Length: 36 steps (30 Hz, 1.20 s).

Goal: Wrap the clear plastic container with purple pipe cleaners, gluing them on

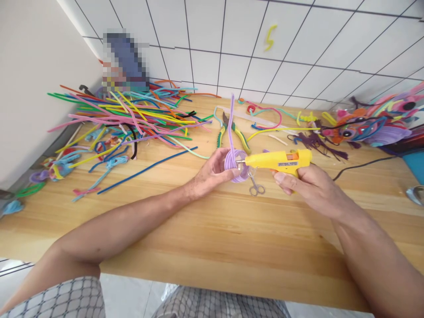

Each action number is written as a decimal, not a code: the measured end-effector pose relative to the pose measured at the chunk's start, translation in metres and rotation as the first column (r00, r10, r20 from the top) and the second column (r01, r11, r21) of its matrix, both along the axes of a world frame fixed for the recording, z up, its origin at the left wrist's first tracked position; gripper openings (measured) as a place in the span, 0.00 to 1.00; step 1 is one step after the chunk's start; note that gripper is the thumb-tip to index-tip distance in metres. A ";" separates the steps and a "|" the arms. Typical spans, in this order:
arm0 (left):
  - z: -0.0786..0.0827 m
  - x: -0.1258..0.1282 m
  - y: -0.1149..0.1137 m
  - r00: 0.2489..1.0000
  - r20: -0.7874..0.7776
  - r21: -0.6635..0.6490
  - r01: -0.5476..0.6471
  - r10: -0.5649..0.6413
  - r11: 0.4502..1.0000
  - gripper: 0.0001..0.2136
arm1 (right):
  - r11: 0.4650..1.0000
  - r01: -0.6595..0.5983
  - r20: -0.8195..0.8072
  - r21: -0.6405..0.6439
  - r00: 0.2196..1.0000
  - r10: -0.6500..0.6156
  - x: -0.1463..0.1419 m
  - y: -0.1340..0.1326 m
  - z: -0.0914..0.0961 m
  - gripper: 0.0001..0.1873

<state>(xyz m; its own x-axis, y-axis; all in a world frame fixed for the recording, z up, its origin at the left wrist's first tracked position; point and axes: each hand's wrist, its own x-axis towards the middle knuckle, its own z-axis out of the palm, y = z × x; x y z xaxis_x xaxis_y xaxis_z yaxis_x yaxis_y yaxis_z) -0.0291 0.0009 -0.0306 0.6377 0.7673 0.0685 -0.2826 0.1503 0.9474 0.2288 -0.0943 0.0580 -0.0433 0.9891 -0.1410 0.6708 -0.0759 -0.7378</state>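
Observation:
My left hand [212,173] pinches a coil of lilac pipe cleaner [236,167], whose free end stands straight up above the table. My right hand [303,183] grips a yellow glue gun [280,160] by its handle. The gun lies level, and its metal nozzle points left and touches the lilac coil. Both hands hover just above the wooden table [205,238].
Small scissors [255,187] lie right under the coil. Green-handled pliers [233,132] rest behind it. A big heap of coloured pipe cleaners [132,119] covers the left back. Finished pipe-cleaner figures [371,123] sit at the right. A black cord [361,167] runs off right.

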 end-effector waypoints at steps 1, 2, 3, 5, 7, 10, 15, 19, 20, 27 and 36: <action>0.000 0.000 0.000 1.000 0.001 -0.003 0.002 -0.002 1.000 0.30 | 1.000 0.003 0.004 -0.002 1.000 -0.003 0.000 0.000 0.000 0.42; 0.000 0.000 0.000 1.000 0.002 -0.003 0.001 -0.001 1.000 0.30 | 1.000 0.008 0.007 -0.003 1.000 -0.008 0.000 0.000 0.000 0.42; 0.000 0.000 0.000 1.000 0.002 -0.001 -0.002 0.002 1.000 0.30 | 1.000 0.014 0.010 -0.003 1.000 -0.014 0.000 0.000 0.000 0.43; 0.000 0.000 0.000 1.000 -0.002 0.005 -0.007 0.007 1.000 0.30 | 1.000 0.020 0.012 -0.005 1.000 -0.020 0.000 0.000 -0.001 0.43; 0.000 0.000 0.000 1.000 0.000 0.014 -0.005 0.005 1.000 0.30 | 1.000 0.016 0.006 -0.009 1.000 -0.016 0.000 0.001 -0.001 0.42; 0.000 0.000 0.000 1.000 0.008 0.022 0.002 -0.002 1.000 0.29 | 1.000 0.008 -0.010 -0.014 1.000 -0.008 0.000 0.001 0.000 0.42; 0.001 0.001 0.000 1.000 0.008 0.028 -0.003 0.003 1.000 0.29 | 1.000 0.013 0.001 0.002 1.000 -0.013 0.000 0.001 0.000 0.42; 0.000 0.001 0.000 1.000 0.010 0.027 0.001 -0.002 1.000 0.28 | 1.000 0.001 -0.015 -0.004 1.000 -0.001 0.000 0.000 0.000 0.41; 0.000 0.001 0.000 1.000 0.008 0.027 0.001 -0.001 1.000 0.29 | 1.000 0.006 -0.019 -0.010 1.000 -0.006 0.001 0.000 0.000 0.42; -0.003 0.001 0.001 1.000 0.017 0.014 0.005 -0.005 1.000 0.31 | 1.000 0.008 -0.146 0.016 0.989 -0.005 0.005 0.005 -0.001 0.37; 0.000 0.001 -0.003 1.000 0.016 0.030 0.001 -0.001 1.000 0.26 | 0.932 0.326 -0.299 0.160 0.916 -0.269 0.049 -0.014 0.034 0.27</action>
<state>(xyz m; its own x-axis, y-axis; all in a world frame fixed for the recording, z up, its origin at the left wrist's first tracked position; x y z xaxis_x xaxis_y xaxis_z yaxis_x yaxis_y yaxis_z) -0.0278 -0.0020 -0.0302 0.6372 0.7640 0.1014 -0.2977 0.1226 0.9468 0.2780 -0.1085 0.0922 0.2494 0.9676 0.0389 0.4155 -0.0706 -0.9069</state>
